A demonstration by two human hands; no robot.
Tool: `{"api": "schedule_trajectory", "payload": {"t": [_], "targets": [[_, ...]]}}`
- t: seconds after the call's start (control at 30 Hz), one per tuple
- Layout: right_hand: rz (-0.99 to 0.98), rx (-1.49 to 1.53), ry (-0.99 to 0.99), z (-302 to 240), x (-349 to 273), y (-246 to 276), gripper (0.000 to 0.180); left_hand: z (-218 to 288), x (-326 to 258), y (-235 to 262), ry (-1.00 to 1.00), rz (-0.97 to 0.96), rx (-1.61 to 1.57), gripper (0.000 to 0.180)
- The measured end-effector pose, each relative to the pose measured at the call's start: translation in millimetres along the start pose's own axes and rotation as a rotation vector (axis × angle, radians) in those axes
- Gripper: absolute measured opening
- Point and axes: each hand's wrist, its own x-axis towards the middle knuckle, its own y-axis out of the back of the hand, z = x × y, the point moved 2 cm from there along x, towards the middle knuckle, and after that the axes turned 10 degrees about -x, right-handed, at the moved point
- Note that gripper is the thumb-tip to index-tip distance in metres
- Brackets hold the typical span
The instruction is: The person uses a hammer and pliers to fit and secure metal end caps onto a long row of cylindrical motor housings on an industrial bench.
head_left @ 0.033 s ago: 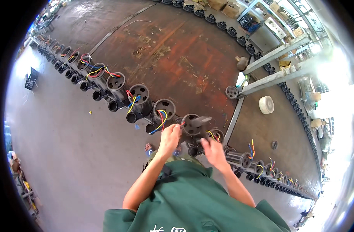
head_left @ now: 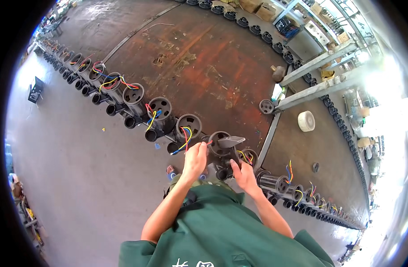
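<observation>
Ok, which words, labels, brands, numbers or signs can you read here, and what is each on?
Green shirt: white characters, partly cut off by the lower edge; I don't copy out printed wording.
Black box on the floor at left: pale markings, too small to read.
White panel at upper right: dark marks, too small to read.
Hammer and dark cylinders: no readable text.

a worn, rust-brown tabletop (head_left: pixel 204 84) carries a row of black cylindrical housings (head_left: pixel 168 123) along its near edge; farther in lie a white roll (head_left: pixel 306 121), a dark disc (head_left: pixel 266 106) and a small dark round piece (head_left: pixel 316 167).
</observation>
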Motion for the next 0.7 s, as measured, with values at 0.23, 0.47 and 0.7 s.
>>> {"api": "schedule_trajectory", "payload": {"t": [0.23, 0.47, 0.7], "targets": [[-0.083, 0.113, -0.105, -13.9, 4.4, 32.6, 0.05, 32.2, -21.8, -2.7, -0.293, -0.024, 0.4, 0.025], [0.093, -0.074, 0.098, -33.3, -7.3, 22.0, 0.045, 18.8, -21.4, -1.9, -0.315, -0.02, 0.393, 0.037], [-0.186, 0.101, -0.139, -26.2, 10.2, 39.7, 0.046, 13.7, -20.9, 1.8, -0.315, -0.025, 0.391, 0.032]]}}
